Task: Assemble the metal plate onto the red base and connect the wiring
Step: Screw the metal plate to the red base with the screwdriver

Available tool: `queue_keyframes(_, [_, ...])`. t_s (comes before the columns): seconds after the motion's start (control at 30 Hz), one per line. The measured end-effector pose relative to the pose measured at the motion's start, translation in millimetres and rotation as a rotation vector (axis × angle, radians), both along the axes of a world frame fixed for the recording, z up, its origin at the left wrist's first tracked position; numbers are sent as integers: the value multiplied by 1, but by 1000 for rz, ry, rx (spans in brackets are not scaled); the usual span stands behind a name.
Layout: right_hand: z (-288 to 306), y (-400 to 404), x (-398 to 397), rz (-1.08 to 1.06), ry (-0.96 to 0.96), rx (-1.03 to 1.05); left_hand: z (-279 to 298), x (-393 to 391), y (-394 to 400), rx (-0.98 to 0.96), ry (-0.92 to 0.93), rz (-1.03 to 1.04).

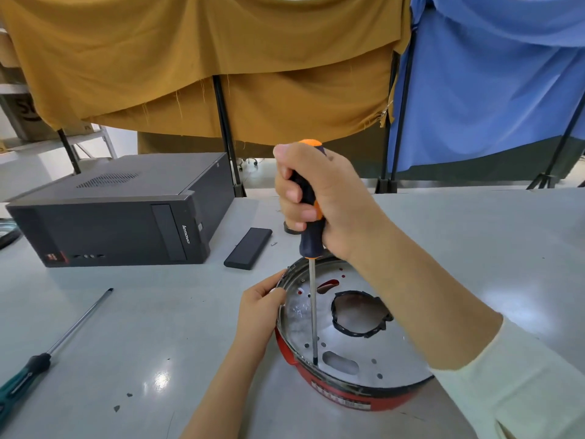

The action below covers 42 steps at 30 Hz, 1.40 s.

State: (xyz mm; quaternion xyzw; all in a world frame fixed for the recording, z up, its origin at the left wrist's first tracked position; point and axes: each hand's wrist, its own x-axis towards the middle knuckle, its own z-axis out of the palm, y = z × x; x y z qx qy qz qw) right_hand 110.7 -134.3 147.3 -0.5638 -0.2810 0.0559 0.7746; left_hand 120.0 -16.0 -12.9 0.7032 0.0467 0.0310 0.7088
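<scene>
Nearest me, the red base (345,396) sat on the counter (152,327) with the metal plate (354,346) seated inside. My right hand (319,201) had its grip clamped on the orange-and-black screwdriver (311,229), tip in a near-edge hole. My left hand (261,312) pinched the rim. I judged that keeping the shaft upright and pressing down while steadying the rim mattered most.

The right hand (319,201) was raised at centre, fingers curled round the handle of an upright screwdriver (311,236), thumb pointing up near the cap; its forearm ran down to the near right into a pale sleeve (512,384); the left hand (261,307) lay lower and nearer, fingertips pinching the left rim of the metal plate (354,353), bare forearm running to the near edge.
</scene>
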Motion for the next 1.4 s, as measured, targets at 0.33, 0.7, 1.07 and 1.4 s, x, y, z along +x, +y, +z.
queue_keyframes(0.33, [11, -6, -5, 469, -158, -208, -6, 4, 4, 16, 5, -35])
queue_keyframes(0.7, [-5, 12, -8, -409, -81, 54, 0, 1, -1, -3, 24, -52])
queue_keyframes(1.07, [-4, 20, -12, -621, -153, 19, 8, -25, -1, 13, 106, -15])
queue_keyframes(1.4, [4, 6, 11, 38, 6, -15, 1, -40, -16, -107, 54, -56])
